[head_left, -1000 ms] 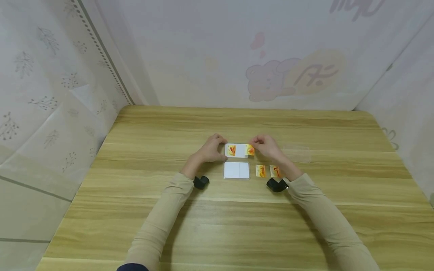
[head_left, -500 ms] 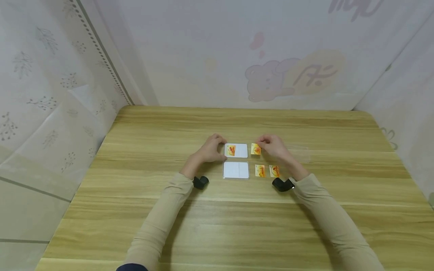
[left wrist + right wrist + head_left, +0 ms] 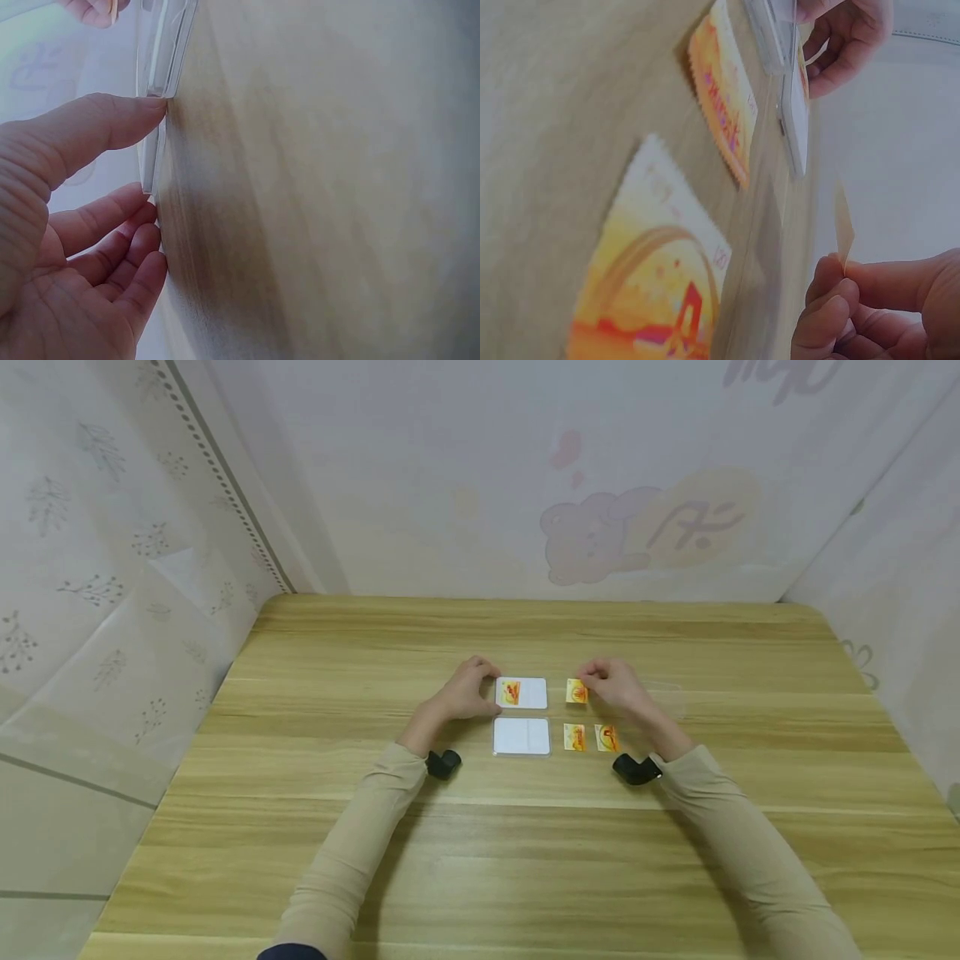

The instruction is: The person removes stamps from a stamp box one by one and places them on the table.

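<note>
My left hand [image 3: 467, 692] holds the left end of a flat white stamp case [image 3: 534, 693] between thumb and fingers. A yellow-and-red stamp [image 3: 510, 693] lies on that case's left half; its right half is bare white. To the right, my right hand [image 3: 613, 683] pinches another yellow stamp [image 3: 576, 691] by its right edge. In the right wrist view this pinched stamp [image 3: 844, 225] stands tilted above the table, between thumb and fingertip. A second white case [image 3: 521, 737], with a clear rim, lies just nearer. Beside it lie two more stamps, one orange-yellow [image 3: 574, 737] and one with an arch [image 3: 607, 738].
Thin clear plastic pieces [image 3: 666, 697] lie on the wooden table [image 3: 480, 877], partly behind the right hand. Black wrist cameras [image 3: 444, 765] sit at both cuffs. A patterned curtain [image 3: 420, 485] hangs behind the table's far edge.
My right hand has moved right, carrying its stamp off the far case's right end to a spot beside it. My left hand stays at the case's left end.
</note>
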`<action>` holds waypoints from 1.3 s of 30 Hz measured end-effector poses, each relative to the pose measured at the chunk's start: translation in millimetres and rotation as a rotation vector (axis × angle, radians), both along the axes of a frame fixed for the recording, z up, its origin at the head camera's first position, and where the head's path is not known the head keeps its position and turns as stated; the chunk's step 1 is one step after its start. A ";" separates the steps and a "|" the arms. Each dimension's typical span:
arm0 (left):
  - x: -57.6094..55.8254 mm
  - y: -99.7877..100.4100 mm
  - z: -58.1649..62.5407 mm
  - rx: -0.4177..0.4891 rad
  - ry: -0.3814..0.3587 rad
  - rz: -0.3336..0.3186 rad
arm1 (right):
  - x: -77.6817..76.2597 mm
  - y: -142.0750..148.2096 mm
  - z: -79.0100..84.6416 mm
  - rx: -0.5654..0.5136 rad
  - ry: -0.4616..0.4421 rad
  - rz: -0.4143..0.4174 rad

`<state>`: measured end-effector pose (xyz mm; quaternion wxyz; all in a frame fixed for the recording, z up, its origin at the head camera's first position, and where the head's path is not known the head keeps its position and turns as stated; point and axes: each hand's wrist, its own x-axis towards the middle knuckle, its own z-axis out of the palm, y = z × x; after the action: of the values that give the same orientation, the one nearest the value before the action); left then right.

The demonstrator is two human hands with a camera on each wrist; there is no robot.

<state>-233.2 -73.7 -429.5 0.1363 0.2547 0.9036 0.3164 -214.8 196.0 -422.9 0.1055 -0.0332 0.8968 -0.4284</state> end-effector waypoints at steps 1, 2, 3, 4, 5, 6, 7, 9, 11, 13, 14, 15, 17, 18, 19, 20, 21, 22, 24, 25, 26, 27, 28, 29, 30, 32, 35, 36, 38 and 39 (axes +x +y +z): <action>-0.1 0.0 -0.1 0.000 0.001 0.000 | -0.2 1.1 -0.6 0.004 0.005 0.002; -0.2 0.0 -0.3 0.000 0.002 0.000 | -0.3 2.1 -1.0 0.007 0.011 0.003; -0.3 0.1 -0.4 0.001 0.003 0.000 | -0.1 3.1 -1.1 0.012 0.018 0.003; -0.4 0.2 -0.5 0.001 0.003 0.000 | 0.0 4.2 -1.3 0.015 0.024 0.002; -0.6 0.3 -0.6 0.001 0.003 0.000 | 0.3 5.2 -1.2 0.017 0.029 0.001; -0.8 0.3 -0.8 0.001 0.002 0.000 | 0.6 6.2 -1.3 0.022 0.036 0.002; -1.0 0.3 -0.9 0.002 0.002 -0.001 | 0.9 7.1 -1.1 0.024 0.044 0.002; -1.2 0.2 -1.1 0.002 0.003 -0.002 | 1.5 8.7 -0.7 0.033 0.059 0.002; -1.5 0.0 -1.3 0.003 0.003 -0.004 | 2.3 10.4 -0.1 0.040 0.070 0.003; -1.4 -0.1 -1.1 0.002 0.004 -0.006 | 3.3 11.3 0.7 0.057 0.083 0.002; -1.4 -0.2 -0.9 0.001 0.003 -0.006 | 3.4 11.8 0.9 0.066 0.091 0.005; -1.4 -0.1 -0.8 0.001 0.003 -0.006 | 3.8 12.2 1.5 0.077 0.096 0.006; -1.5 -0.1 -0.3 -0.001 0.003 -0.006 | 4.0 12.9 1.9 0.094 0.101 0.009; -1.5 0.0 -0.1 -0.002 0.005 -0.006 | 4.1 13.2 2.2 0.107 0.105 0.013; -1.6 0.1 0.1 -0.003 0.005 -0.006 | 4.0 13.7 2.2 0.117 0.106 0.014; -1.7 0.2 0.1 -0.003 0.005 -0.005 | 3.9 14.0 1.9 0.120 0.104 0.015; -1.8 0.4 0.2 -0.004 0.005 -0.004 | 3.9 14.3 1.7 0.123 0.103 0.016; -1.7 0.4 0.4 -0.005 0.005 -0.003 | 3.9 14.7 1.7 0.125 0.106 0.020; -1.4 0.6 0.6 -0.008 0.003 -0.001 | 3.9 15.1 0.7 0.132 0.119 0.024; -1.2 0.6 0.8 -0.010 0.003 0.000 | 4.0 15.2 0.3 0.134 0.121 0.025; -0.9 0.7 0.9 -0.010 0.001 0.002 | 4.1 15.3 -0.1 0.138 0.125 0.028; -0.6 0.8 1.1 -0.011 -0.002 0.003 | 4.3 15.3 -0.4 0.145 0.133 0.032; -0.4 0.8 1.1 -0.013 -0.002 0.003 | 4.4 15.3 -0.6 0.153 0.136 0.035; -0.1 0.8 1.1 -0.014 -0.002 0.003 | 4.4 15.2 -1.1 0.163 0.137 0.035; 0.0 0.9 1.0 -0.015 -0.003 0.002 | 4.6 15.0 -1.0 0.169 0.135 0.037; 0.3 0.9 0.6 -0.017 -0.011 0.003 | 4.6 14.6 -0.8 0.183 0.136 0.042; 0.5 0.7 -0.3 -0.017 -0.018 0.004 | 4.4 13.9 -0.4 0.196 0.137 0.046; 0.6 0.7 -0.6 -0.016 -0.021 0.004 | 4.3 13.5 -0.1 0.200 0.138 0.046; 0.7 0.6 -1.0 -0.012 -0.023 0.004 | 4.1 13.0 -0.1 0.211 0.136 0.047; 0.8 0.5 -1.2 -0.010 -0.022 0.004 | 4.0 12.7 0.0 0.215 0.135 0.048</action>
<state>-232.5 -73.2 -430.8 0.1470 0.2488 0.9040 0.3151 -210.8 208.7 -422.9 0.0581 -0.0720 0.9416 -0.3238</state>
